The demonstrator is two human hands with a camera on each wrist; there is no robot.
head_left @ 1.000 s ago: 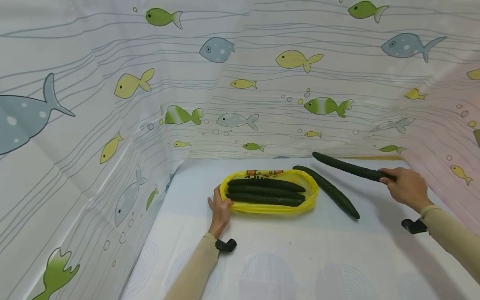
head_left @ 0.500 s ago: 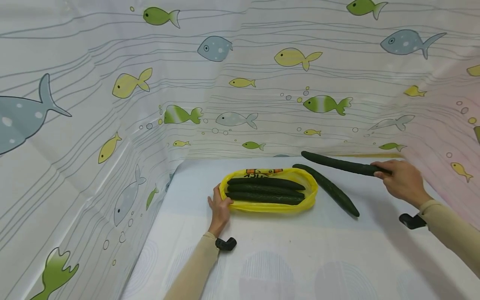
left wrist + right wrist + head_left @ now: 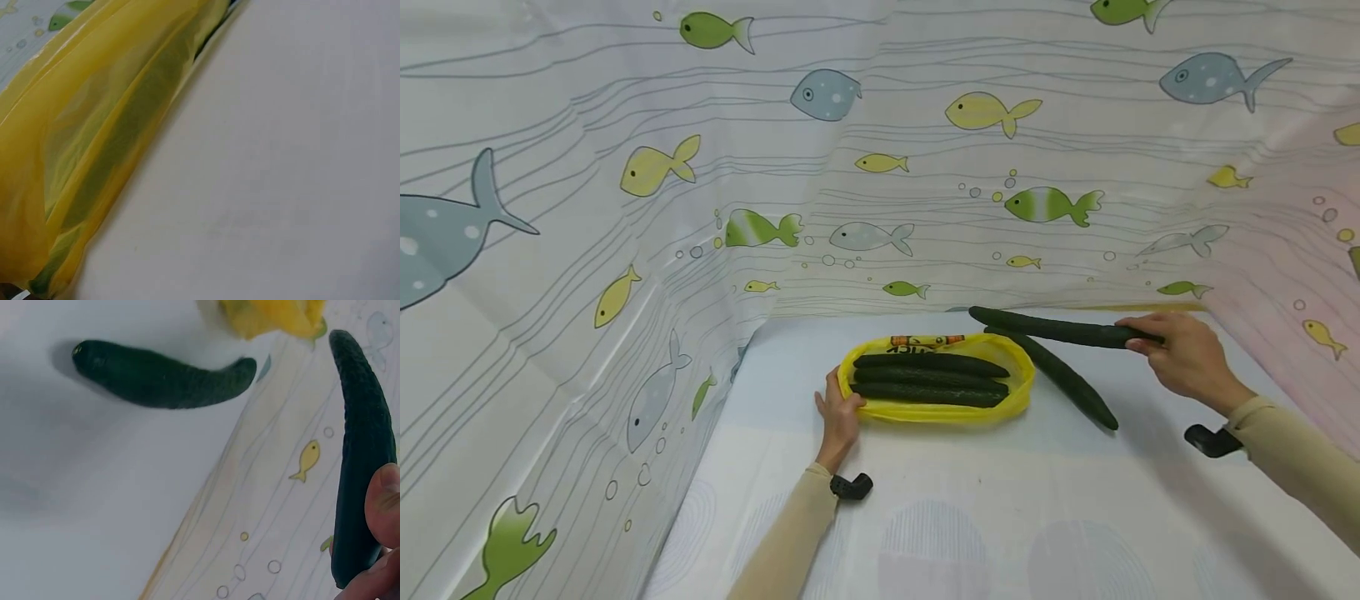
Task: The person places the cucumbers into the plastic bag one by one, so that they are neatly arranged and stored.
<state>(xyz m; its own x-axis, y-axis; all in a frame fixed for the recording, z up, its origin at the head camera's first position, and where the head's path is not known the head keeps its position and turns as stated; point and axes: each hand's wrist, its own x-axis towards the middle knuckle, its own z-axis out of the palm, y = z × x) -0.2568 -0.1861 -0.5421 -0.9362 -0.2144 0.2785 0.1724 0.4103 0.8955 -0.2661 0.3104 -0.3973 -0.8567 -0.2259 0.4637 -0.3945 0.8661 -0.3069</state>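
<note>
A yellow plastic bag [image 3: 955, 414] lies with its mouth spread open, three dark green cucumbers [image 3: 931, 377] side by side within. My left hand [image 3: 839, 423] holds the bag's left end, thumb over the rim. Seen from the left wrist, the bag's thin side [image 3: 134, 115] shows a cucumber through it; that hand is almost wholly out of this view. Raised above the table, a long cucumber [image 3: 1052, 327] is gripped at its right end by my right hand [image 3: 1183, 354]. Another cucumber [image 3: 156, 378] lies on the table just right of the bag.
A white patterned cloth [image 3: 962, 500] covers the table. Fish-printed sheeting [image 3: 925, 192] rises behind it and along both sides. Each forearm wears a small black device, one on the left wrist [image 3: 852, 487] and one on the right wrist [image 3: 1212, 440].
The right hand has carried its cucumber leftward toward the bag, so it now overlaps the far end of the loose cucumber in the head view. The left hand stays at the bag.
</note>
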